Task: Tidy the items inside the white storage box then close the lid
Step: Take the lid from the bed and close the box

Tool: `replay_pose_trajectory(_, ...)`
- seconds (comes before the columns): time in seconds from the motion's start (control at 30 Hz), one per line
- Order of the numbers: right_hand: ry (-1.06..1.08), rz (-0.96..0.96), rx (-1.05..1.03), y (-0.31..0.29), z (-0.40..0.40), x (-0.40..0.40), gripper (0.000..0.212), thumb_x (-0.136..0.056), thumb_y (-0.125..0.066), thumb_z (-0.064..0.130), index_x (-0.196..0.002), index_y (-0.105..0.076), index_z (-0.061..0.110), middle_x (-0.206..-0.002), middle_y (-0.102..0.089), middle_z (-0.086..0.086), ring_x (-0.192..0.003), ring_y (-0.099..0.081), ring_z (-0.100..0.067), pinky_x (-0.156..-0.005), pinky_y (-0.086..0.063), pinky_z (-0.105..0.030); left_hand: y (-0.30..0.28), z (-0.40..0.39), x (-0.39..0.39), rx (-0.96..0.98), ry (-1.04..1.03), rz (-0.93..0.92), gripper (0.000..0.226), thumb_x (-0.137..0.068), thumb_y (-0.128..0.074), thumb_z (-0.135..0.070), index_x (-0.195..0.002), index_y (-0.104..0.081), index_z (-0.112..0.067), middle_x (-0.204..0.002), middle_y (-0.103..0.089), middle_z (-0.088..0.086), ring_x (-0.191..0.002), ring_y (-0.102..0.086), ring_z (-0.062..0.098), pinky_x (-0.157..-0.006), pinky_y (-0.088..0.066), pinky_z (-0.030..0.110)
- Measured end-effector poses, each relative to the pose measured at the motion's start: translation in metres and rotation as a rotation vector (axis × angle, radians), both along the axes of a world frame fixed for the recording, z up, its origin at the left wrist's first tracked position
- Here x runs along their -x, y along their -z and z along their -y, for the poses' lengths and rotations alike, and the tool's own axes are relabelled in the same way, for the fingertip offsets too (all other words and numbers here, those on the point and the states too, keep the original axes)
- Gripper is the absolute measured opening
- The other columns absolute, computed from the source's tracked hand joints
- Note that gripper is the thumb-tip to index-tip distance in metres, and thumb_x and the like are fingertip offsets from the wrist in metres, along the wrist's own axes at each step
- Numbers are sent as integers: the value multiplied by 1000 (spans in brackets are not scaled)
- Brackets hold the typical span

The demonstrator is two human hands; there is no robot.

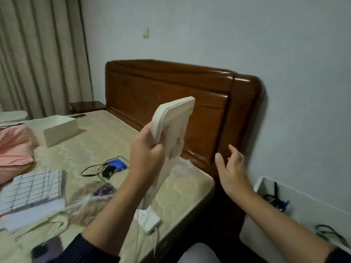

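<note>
- The left hand [147, 149] grips a cream-white lid [173, 128] by its lower edge, fingers curled round it, and holds it tilted up in the air above the bed [106, 141], in front of the wooden headboard [171, 86].
- The right hand [230, 166] is empty, fingers loosely spread, thumb apart, held in the air just right of the lid and not touching it.
- Below the right forearm, on the floor beside the bed, stands the white storage box [266, 188], open. Inside it lie dark cables [275, 200] with something blue among them; the frame cuts off the box at the right and bottom, so the rest of its contents cannot be seen.
- Near the bed's front corner lies a white power strip [148, 219] with its cord hanging over the edge.
- Further out on the bed: a blue gadget with a black cable [114, 166], a clear plastic bag [91, 198] whose contents are too blurred to tell, and a checked cloth [32, 186].
- A second, smaller white box [58, 130] sits open far back on the bed; its inside is hidden from here.
- A pink pillow [13, 147] is cut off at the left edge.
</note>
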State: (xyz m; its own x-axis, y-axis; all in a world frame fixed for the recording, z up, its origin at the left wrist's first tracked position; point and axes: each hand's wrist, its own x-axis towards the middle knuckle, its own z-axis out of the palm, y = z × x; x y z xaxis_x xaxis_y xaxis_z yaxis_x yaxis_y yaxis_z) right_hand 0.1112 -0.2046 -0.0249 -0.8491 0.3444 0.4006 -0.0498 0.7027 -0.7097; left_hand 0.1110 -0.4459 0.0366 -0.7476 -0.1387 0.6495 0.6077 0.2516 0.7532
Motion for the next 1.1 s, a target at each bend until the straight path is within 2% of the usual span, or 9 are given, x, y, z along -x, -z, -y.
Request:
replay_pose_trajectory(0.1,172,-37,-28,-21,-73,-34,77,-107,-43,51,-166,-14,10,-169,-18,-17,-155,-26,-32,-127,-25,-45,-11,-53,-3,-213,314,93,11,-98,-69,-32,-103,-72,-41,-96,-75,-18,-92,-71,0,-57,-54,10)
replay_pose_trajectory(0.2,399,-36,-4,-37,-143,-79,80,-107,-42,54,-167,-11,10,-171,-14,-16,-157,-21,-35,-128,-22,-50,-13,-103,-2,-383,532,262,15,-91,-75,-27,-105,-75,-34,-99,-79,-4,-91,-77,15,-65,-63,29)
replay_pose_trajectory(0.27,578,-26,-5,-42,-181,-110,79,-107,-44,52,-165,-16,6,-169,-20,-22,-154,-24,-41,-126,-23,-53,-10,-134,0,-394,642,358,18,-96,-72,-18,-114,-74,-25,-105,-79,4,-96,-78,24,-75,-65,42)
replay_pose_trajectory(0.5,893,109,39,-21,-265,-208,77,-103,-29,71,-150,-45,12,-145,-57,-20,-130,-54,-44,-107,-43,-54,21,-210,5,-337,942,702,24,-100,-66,-14,-123,-69,-17,-111,-80,9,-96,-79,29,-68,-65,42)
replay_pose_trajectory(0.6,912,217,75,-2,-283,-230,79,-101,-28,74,-125,-64,8,-122,-68,-18,-104,-64,-37,-88,-50,-45,35,-231,3,-255,917,730,20,-102,-64,-13,-121,-70,-16,-110,-79,11,-98,-78,32,-78,-65,47)
replay_pose_trajectory(0.7,954,257,165,21,-296,-236,78,-102,-28,72,-105,-70,6,-110,-72,-21,-98,-67,-39,-88,-55,-46,48,-248,2,-104,832,739,13,-102,-66,-18,-113,-71,-15,-106,-80,11,-97,-78,32,-85,-64,52)
replay_pose_trajectory(0.93,1002,331,374,62,-325,-210,69,-109,-41,53,-129,-63,-9,-128,-65,-31,-113,-64,-46,-83,-47,-42,102,-280,23,274,660,733,6,-101,-61,-18,-97,-65,-15,-97,-74,12,-79,-73,27,-71,-64,43)
replay_pose_trajectory(1.0,983,372,353,70,-335,-204,58,-109,-46,44,-128,-65,-8,-124,-67,-30,-106,-66,-45,-79,-48,-40,120,-290,28,333,604,735,7,-99,-62,-17,-92,-59,-14,-94,-69,11,-74,-70,24,-65,-62,40)
replay_pose_trajectory(1.1,983,422,310,81,-350,-208,44,-106,-53,36,-118,-69,-4,-98,-68,-22,-78,-61,-35,-67,-49,-37,141,-307,30,365,633,823,7,-93,-65,-16,-99,-65,-12,-102,-72,16,-89,-72,35,-79,-62,53)
